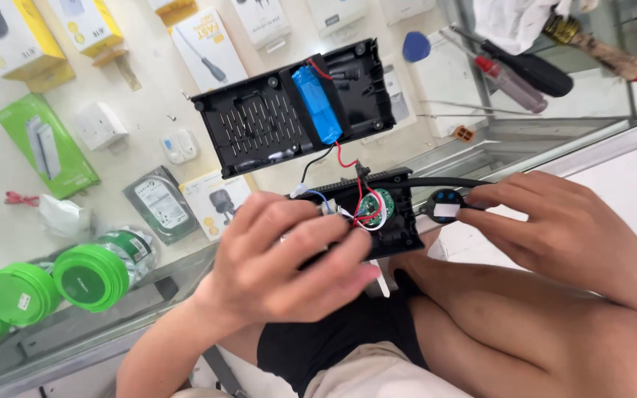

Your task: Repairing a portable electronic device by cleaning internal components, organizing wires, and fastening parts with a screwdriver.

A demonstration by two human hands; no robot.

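head | L hand (282, 262) grips casing (388, 221) | R hand (562, 221) pinches btn pad (445, 208)

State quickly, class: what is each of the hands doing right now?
Left hand: closed around the opened black plastic casing half with the round green circuit board.
Right hand: fingers pinching the small round black part with blue dots.

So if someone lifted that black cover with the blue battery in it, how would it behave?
The black cover looks like stiff moulded plastic, so it would probably hold its shape. The blue battery likely makes that end heavier. Red and black wires join it to the lower half under the left hand, so lifting far would probably tug them.
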